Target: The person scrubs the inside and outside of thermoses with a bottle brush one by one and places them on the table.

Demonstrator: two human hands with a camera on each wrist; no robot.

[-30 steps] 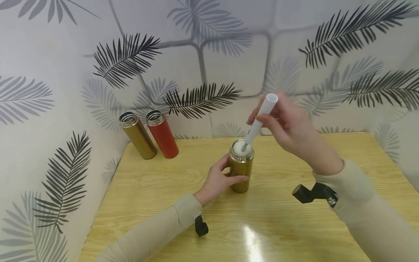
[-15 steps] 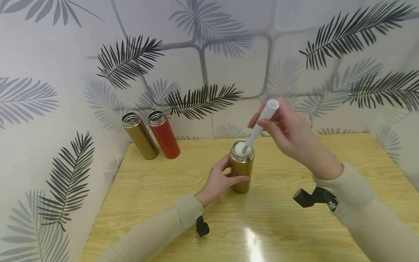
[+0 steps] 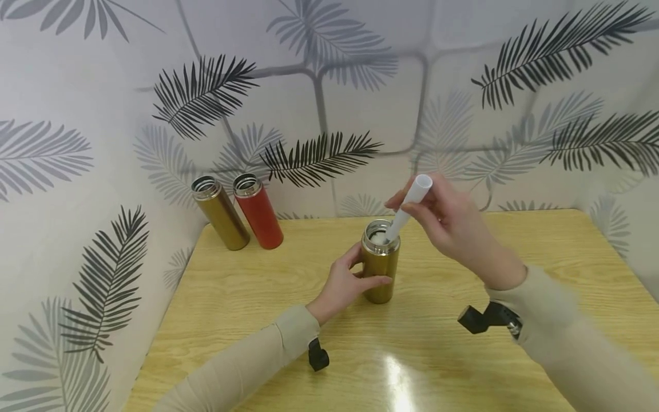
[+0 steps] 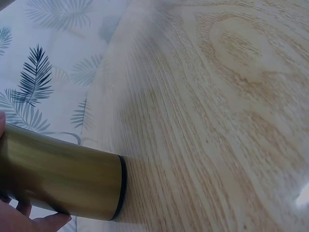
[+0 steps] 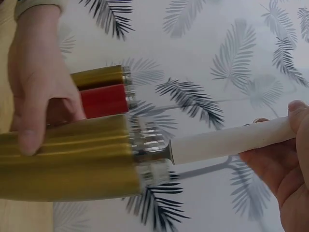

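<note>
Fingers of the right hand [image 3: 453,226] pinch the white brush handle [image 3: 410,204] inside the gold flask [image 3: 379,266], gripped by the left hand [image 3: 344,284].

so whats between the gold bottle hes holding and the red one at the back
Nothing: in the head view only bare wooden table lies between the held gold bottle and the red bottle. The other gold bottle stands beyond the red one.

glossy gold metal flask [image 3: 379,269], matt white plastic handle [image 3: 409,205], shiny wood-grain table [image 3: 463,355]
</note>
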